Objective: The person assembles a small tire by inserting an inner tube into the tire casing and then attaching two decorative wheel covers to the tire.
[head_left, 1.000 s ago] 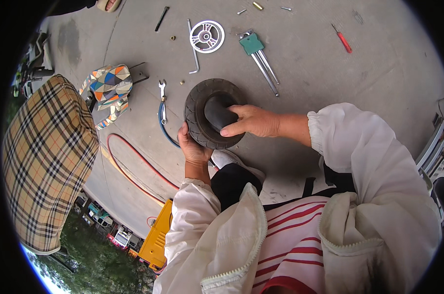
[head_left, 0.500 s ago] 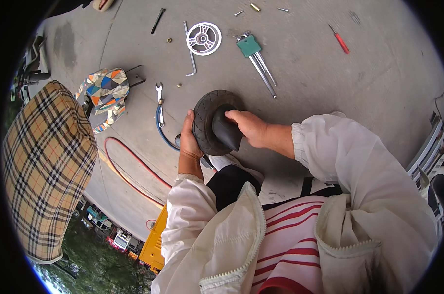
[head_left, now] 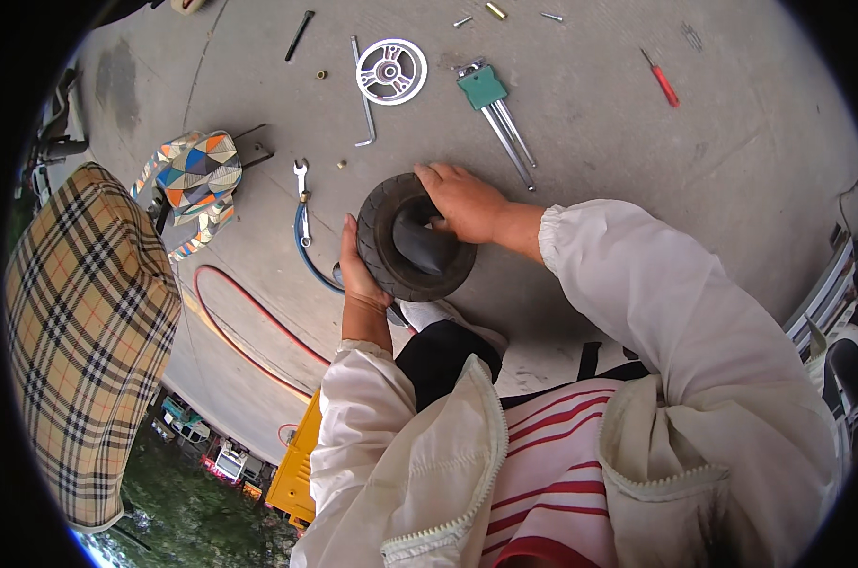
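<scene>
A small black tire (head_left: 376, 227) is held up in front of me, with a smooth black inner tube (head_left: 424, 248) bunched in its opening. My left hand (head_left: 362, 273) supports the tire's left side, palm against the tread and fingers pointing up. Over the upper right edge of the tire, my right hand (head_left: 468, 206) is wrapped, its thumb reaching into the opening beside the inner tube. Beyond the tire lies a silver wheel rim (head_left: 389, 72) with a hex key (head_left: 368, 123) partly beneath it. A combination wrench (head_left: 305, 222) lies left of the tire by a blue hose (head_left: 315, 267).
A green holder (head_left: 483, 87) with hex keys and a red screwdriver (head_left: 666, 90) lie on the concrete. Small bolts and a black rod (head_left: 299, 36) are scattered farther off. Left are a patterned bag (head_left: 200, 175), a plaid cover (head_left: 88, 341) and a red hose (head_left: 258, 308).
My right hand has shifted from the inner tube up onto the tire's upper edge. The tire has turned a little, showing more of its opening. My left hand stays at its side.
</scene>
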Tool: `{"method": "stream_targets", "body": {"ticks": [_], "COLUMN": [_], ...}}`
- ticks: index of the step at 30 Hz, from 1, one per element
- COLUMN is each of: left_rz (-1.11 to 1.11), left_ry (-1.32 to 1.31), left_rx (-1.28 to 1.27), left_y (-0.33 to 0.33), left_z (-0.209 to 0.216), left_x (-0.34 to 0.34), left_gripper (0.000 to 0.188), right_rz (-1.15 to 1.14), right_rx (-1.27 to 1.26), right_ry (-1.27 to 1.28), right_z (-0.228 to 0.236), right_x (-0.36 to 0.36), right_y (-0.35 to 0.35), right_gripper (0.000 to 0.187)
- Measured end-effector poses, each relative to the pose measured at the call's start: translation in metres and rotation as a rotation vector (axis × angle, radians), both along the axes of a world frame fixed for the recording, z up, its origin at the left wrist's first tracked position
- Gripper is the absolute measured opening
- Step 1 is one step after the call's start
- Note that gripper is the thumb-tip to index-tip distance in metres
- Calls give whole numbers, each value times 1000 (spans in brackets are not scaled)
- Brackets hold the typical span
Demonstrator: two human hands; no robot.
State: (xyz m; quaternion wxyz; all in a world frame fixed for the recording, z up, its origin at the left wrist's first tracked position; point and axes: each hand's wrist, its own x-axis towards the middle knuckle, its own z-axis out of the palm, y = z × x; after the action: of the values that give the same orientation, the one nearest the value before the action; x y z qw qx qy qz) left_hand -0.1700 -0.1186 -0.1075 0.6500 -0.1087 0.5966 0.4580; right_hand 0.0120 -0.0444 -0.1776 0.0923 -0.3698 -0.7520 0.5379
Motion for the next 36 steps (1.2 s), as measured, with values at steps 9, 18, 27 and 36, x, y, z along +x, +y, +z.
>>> {"method": "stream_targets", "body": {"ticks": [9, 18, 27, 36], "left_rz": [-16, 5, 23, 23], "left_ry": [117, 133, 76, 72], "left_rx": [14, 3, 17, -54], "left_y": [5, 8, 7, 9], "left_z": [10, 11, 13, 10], "left_x": [16, 20, 23, 20], "left_gripper": [57, 53, 55, 56], "right_rz": [-145, -31, 180, -312], "right_rx": [86, 200, -657, -723], "right_ry": [-149, -148, 187, 243], "right_z": [-21, -27, 41, 26], "right_x": [-21, -13, 36, -8], "right_y": [-1, 16, 39, -38], "right_gripper": [46, 44, 54, 29]}}
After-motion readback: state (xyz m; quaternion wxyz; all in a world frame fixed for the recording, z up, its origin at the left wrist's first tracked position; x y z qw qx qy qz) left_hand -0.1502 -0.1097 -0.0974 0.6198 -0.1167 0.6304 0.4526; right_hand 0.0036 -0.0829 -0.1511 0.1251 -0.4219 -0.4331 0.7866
